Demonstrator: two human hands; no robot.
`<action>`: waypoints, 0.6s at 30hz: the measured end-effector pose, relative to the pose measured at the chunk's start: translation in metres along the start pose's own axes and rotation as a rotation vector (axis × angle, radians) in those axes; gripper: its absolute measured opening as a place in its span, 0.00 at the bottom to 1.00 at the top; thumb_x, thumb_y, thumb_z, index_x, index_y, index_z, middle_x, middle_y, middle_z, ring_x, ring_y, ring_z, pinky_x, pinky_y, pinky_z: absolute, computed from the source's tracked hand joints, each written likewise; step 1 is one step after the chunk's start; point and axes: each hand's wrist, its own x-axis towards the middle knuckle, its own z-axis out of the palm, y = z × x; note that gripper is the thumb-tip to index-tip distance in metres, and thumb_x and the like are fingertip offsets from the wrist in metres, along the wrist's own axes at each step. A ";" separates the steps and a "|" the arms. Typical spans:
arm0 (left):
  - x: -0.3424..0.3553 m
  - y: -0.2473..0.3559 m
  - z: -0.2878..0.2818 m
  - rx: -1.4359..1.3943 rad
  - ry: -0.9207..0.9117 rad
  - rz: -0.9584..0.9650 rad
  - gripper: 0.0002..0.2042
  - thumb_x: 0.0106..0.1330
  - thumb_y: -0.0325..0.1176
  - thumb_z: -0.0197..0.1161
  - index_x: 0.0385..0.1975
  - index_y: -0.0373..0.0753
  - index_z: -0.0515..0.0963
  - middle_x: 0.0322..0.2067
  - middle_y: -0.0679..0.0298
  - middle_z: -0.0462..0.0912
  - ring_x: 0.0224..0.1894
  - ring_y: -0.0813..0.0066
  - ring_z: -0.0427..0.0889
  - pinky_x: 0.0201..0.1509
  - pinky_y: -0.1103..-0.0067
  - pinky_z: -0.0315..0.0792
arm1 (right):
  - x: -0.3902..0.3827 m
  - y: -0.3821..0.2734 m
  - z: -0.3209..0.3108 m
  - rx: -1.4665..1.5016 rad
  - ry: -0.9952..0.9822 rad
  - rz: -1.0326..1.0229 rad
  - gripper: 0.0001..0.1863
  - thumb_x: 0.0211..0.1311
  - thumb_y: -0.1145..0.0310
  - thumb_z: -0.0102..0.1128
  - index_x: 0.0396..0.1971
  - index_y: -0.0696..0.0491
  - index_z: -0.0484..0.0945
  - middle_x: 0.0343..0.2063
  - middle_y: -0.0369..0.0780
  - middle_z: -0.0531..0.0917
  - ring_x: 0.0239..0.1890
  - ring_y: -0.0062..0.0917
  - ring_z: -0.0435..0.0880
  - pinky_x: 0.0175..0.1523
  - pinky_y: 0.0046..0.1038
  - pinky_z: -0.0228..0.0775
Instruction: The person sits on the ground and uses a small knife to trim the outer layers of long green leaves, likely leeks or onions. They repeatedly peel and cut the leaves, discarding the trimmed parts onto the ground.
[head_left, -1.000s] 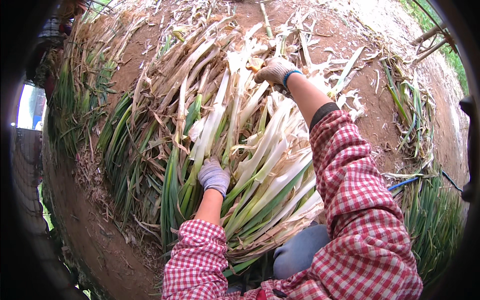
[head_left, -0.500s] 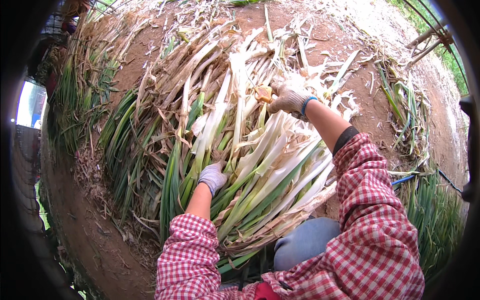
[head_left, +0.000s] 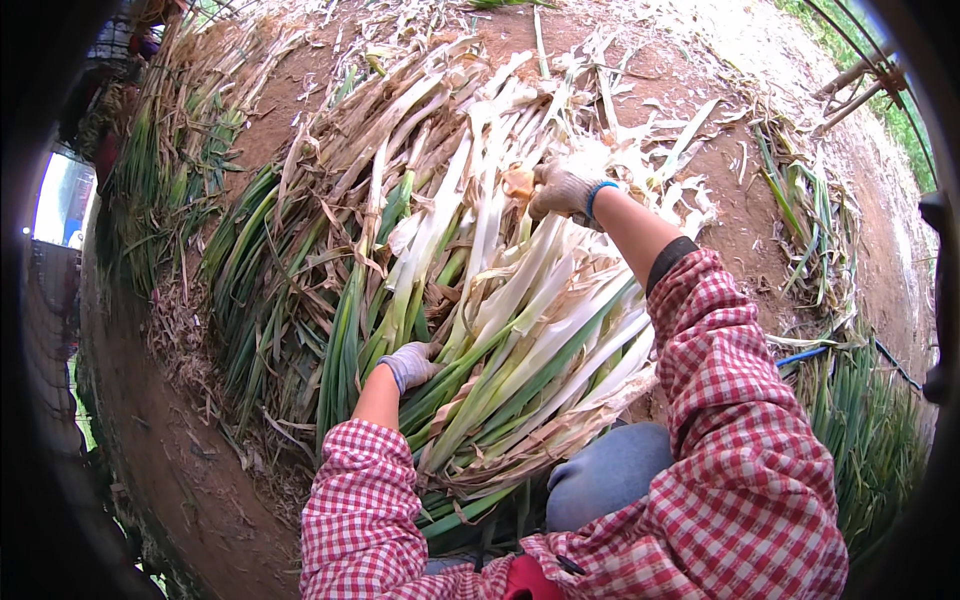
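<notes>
Crouched over the leek pile (head_left: pixel 480 300), your right hand (head_left: pixel 565 188) pinches a pale stalk (head_left: pixel 520 185) while your left hand (head_left: pixel 408 364) clasps stalks at its near edge.

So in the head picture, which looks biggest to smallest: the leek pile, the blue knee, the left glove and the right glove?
1. Leek pile, by far.
2. Blue knee.
3. Right glove and left glove look about alike, and the right one is farther from the camera, so no ranking between them.

Bare reddish-brown soil (head_left: pixel 760 230) surrounds the work. A row of green plants (head_left: pixel 870 450) stands at the right, with a thin blue hose (head_left: pixel 800 357) beside it. Dry husks (head_left: pixel 190 330) litter the left.
</notes>
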 end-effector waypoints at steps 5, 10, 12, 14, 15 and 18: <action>0.000 0.000 0.002 0.531 0.085 0.120 0.23 0.64 0.41 0.62 0.57 0.40 0.75 0.47 0.45 0.82 0.48 0.49 0.82 0.55 0.66 0.74 | 0.011 0.024 0.018 0.193 -0.007 -0.002 0.31 0.37 0.58 0.71 0.44 0.58 0.79 0.28 0.42 0.84 0.30 0.31 0.81 0.37 0.32 0.74; -0.008 -0.013 -0.015 -0.065 1.088 0.578 0.23 0.67 0.42 0.59 0.57 0.36 0.73 0.48 0.50 0.80 0.48 0.50 0.80 0.55 0.68 0.75 | -0.035 0.033 0.029 0.257 0.058 -0.027 0.39 0.37 0.50 0.70 0.52 0.57 0.78 0.36 0.48 0.85 0.38 0.34 0.85 0.48 0.32 0.75; -0.004 -0.015 -0.051 0.552 1.384 0.019 0.30 0.66 0.46 0.60 0.64 0.35 0.66 0.54 0.46 0.77 0.53 0.47 0.78 0.63 0.65 0.69 | -0.042 0.040 0.044 0.339 0.038 -0.017 0.40 0.43 0.57 0.72 0.61 0.54 0.74 0.36 0.42 0.84 0.36 0.24 0.81 0.45 0.23 0.73; -0.014 -0.028 -0.078 0.308 1.114 -0.304 0.33 0.61 0.49 0.63 0.64 0.37 0.67 0.57 0.45 0.75 0.58 0.48 0.76 0.63 0.63 0.68 | -0.077 -0.017 0.042 0.299 -0.168 -0.002 0.41 0.47 0.61 0.72 0.65 0.52 0.70 0.33 0.39 0.84 0.32 0.22 0.80 0.43 0.22 0.74; -0.019 -0.040 -0.084 0.207 0.996 -0.360 0.32 0.60 0.49 0.63 0.62 0.38 0.68 0.59 0.45 0.74 0.59 0.47 0.74 0.62 0.62 0.69 | -0.088 -0.039 0.052 0.333 -0.276 -0.144 0.42 0.46 0.61 0.72 0.66 0.51 0.69 0.32 0.37 0.84 0.30 0.22 0.81 0.41 0.22 0.74; -0.032 -0.020 -0.083 0.175 0.858 -0.273 0.33 0.59 0.49 0.63 0.63 0.38 0.68 0.55 0.42 0.76 0.57 0.45 0.76 0.62 0.62 0.70 | -0.121 -0.085 0.058 0.157 -0.439 -0.258 0.47 0.42 0.52 0.68 0.66 0.53 0.67 0.35 0.45 0.85 0.37 0.29 0.84 0.47 0.27 0.73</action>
